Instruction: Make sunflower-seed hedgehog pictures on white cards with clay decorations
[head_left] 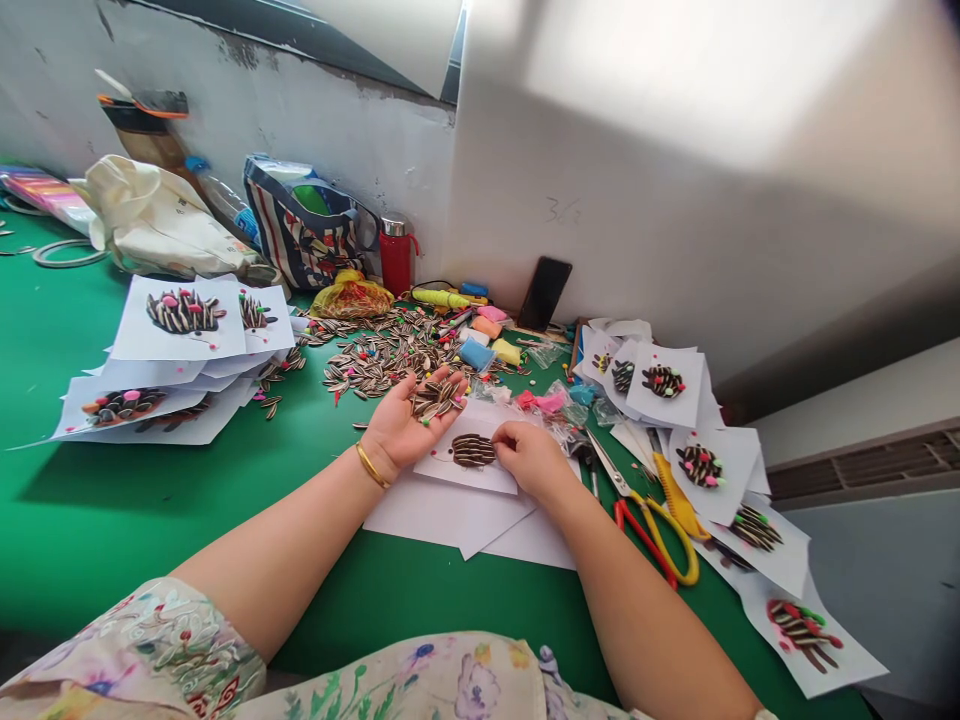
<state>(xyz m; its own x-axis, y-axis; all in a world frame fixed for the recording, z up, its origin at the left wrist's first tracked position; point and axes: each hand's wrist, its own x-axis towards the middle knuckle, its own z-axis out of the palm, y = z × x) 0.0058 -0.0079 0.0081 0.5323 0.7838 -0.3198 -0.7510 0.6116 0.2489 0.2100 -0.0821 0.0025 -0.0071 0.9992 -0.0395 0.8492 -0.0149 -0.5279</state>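
Observation:
My left hand (394, 430) is palm up and cupped, with a small heap of striped sunflower seeds (436, 398) lying in it. Just below those fingers lies a white card (487, 480) bearing a hedgehog shape (472, 450), its brown body covered with rows of seeds. At the right edge of that shape, my right hand (534, 460) has its thumb and fingertips pinched together against the card; whatever they grip is hidden. Plain white sheets (435, 515) lie under the card. A large loose pile of sunflower seeds (390, 350) spreads over the green table beyond my left hand.
Finished seed cards are stacked at left (131, 350) and right (694, 385). Scissors (649, 520) and a yellow utility knife (675, 490) lie right of my right hand. Behind are clay pieces (476, 353), a phone (545, 293), a red flask (396, 258) and bags (300, 220).

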